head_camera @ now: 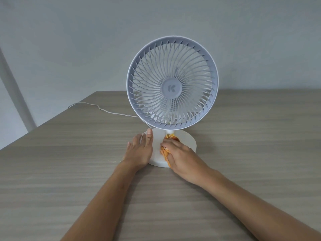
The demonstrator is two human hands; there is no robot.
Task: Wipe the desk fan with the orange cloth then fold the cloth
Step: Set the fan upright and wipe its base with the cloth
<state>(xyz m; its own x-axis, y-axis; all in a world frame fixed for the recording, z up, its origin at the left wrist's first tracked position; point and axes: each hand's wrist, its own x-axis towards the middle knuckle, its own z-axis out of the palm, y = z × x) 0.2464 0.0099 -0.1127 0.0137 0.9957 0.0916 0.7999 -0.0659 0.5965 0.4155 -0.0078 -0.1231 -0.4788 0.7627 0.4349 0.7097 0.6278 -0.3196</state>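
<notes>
A desk fan stands mid-tabletop, its round grille tilted over the white base and leaving only a low gap beneath. The left hand lies flat against the base's left rim, while the right hand presses an orange cloth on the base's front, together closing the near approach. A thin white cord trails across the tabletop to the fan's rear left. Bare tabletop lies open to the right of the base and across the foreground between the forearms.
</notes>
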